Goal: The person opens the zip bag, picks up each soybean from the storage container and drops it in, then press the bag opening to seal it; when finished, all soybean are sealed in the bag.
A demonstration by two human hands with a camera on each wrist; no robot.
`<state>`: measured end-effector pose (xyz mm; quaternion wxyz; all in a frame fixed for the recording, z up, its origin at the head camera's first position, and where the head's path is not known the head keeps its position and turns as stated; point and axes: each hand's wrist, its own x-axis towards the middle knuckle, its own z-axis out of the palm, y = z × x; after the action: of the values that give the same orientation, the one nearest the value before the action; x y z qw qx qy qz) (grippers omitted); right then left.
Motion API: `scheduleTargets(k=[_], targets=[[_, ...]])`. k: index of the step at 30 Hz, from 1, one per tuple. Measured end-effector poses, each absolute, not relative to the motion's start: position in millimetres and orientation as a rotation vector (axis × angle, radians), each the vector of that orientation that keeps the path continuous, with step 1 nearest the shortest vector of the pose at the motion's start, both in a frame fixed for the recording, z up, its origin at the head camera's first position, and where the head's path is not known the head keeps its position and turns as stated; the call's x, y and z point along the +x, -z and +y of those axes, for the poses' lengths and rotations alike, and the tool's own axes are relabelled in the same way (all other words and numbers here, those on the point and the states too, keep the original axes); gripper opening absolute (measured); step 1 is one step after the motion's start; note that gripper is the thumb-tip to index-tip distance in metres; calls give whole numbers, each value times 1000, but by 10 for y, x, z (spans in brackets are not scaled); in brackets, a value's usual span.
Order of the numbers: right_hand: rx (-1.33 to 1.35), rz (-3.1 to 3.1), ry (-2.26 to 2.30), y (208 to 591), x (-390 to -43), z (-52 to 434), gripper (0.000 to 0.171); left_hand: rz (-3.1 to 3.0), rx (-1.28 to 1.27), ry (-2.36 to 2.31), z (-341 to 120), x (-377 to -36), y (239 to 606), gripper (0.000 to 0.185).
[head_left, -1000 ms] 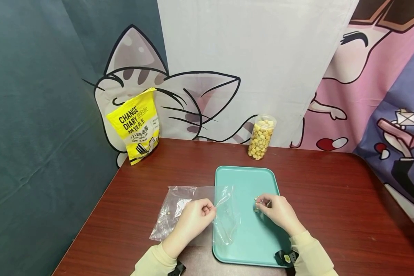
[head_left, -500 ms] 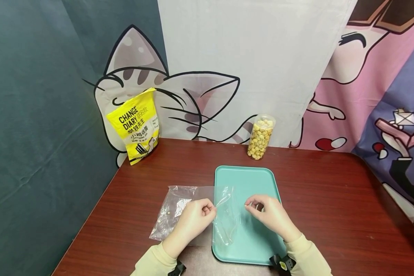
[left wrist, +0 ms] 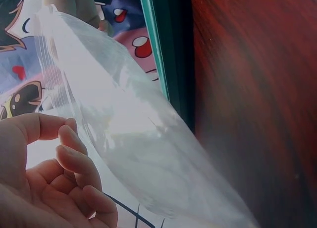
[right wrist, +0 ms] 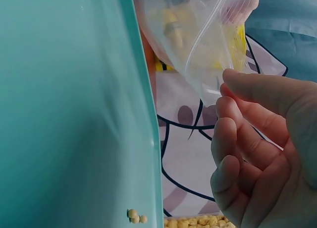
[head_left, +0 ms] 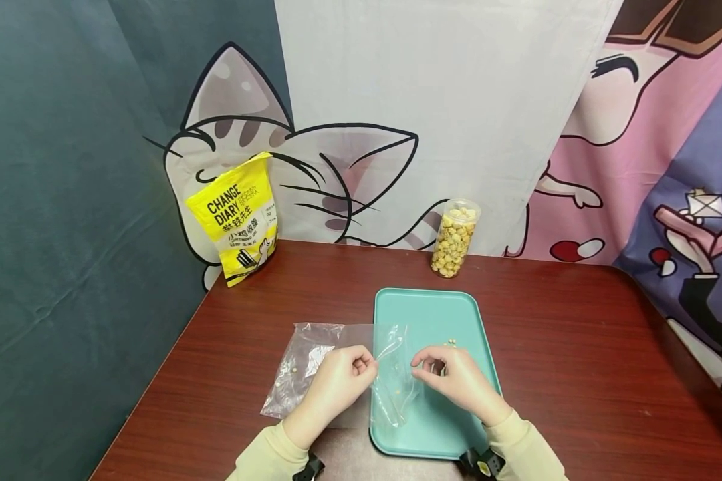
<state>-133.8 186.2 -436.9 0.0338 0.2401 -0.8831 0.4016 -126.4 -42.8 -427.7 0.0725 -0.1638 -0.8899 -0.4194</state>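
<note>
Clear plastic zip bag (head_left: 361, 364) lies across the left edge of the teal tray (head_left: 457, 427), its mouth raised over the tray and its far end out on the wooden bench (head_left: 577, 347). Left hand (head_left: 337, 381) pinches the bag's rim between curled fingers, just left of the tray. Right hand (head_left: 451, 377), above the tray, pinches the opposite rim. A few yellow pellets (head_left: 451, 343) sit on the tray beyond the right hand. Behind the tray stand a pellet jar (head_left: 455, 237) and a yellow pouch (head_left: 237, 217).
</note>
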Motion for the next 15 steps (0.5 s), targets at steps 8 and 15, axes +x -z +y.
scheduleTargets(k=[8,15], targets=[[702,-2707,-1224,4371,-1344,1935,5,-2679,-482,1263,-429,-1264,4279,13],[629,-2813,-1203,4404,-1396,2061,4,-2677,-475,1271,-432,-1263,4277,13]])
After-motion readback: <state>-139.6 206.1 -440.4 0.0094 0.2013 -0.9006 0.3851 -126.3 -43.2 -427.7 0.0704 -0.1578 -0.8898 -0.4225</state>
